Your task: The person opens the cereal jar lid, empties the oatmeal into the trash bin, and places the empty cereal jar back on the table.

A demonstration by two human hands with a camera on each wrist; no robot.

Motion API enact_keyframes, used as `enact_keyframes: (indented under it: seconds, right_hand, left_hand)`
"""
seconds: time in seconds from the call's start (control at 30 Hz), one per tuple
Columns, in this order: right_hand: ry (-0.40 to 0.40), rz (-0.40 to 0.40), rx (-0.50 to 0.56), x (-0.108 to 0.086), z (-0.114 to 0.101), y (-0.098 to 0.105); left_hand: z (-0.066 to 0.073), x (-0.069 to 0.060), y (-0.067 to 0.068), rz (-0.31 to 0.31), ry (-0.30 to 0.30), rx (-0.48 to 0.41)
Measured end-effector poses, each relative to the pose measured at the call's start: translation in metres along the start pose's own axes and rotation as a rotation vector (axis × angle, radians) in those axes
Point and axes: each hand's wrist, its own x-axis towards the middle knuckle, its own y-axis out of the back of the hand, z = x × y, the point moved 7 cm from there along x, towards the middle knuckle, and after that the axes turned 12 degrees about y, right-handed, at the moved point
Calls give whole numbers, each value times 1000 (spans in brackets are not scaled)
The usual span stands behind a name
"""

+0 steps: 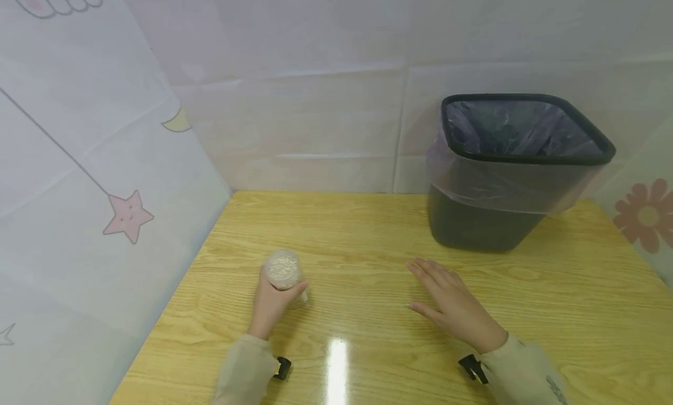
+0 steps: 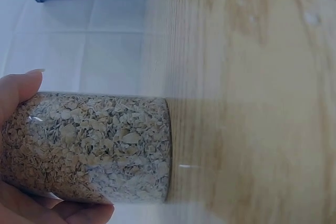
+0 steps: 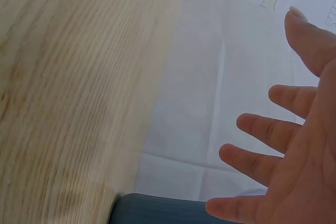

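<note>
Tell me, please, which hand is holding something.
The left hand: it grips the clear container of flakes, while the spread right hand holds nothing.

Smooth clear jar (image 2: 88,148); rough flakes (image 1: 283,269); glossy wood-grain table (image 1: 347,241).

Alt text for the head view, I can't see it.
A person's left hand has its grip around a clear container of pale flakes at the left of a wooden table. The open right hand holds nothing; behind it stands a dark, bag-lined bin.
</note>
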Motion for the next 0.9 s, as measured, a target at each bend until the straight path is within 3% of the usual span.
enact_keyframes:
  seconds: [0.27,0.9]
  right_hand:
    - [-7,-9,-3,3,1,-2]
    - [18,0,-17,7,-1,-2]
  left_hand:
    - [3,-4,-13,-37,-17,8]
    - [8,-14,-28,-53,-49,-1]
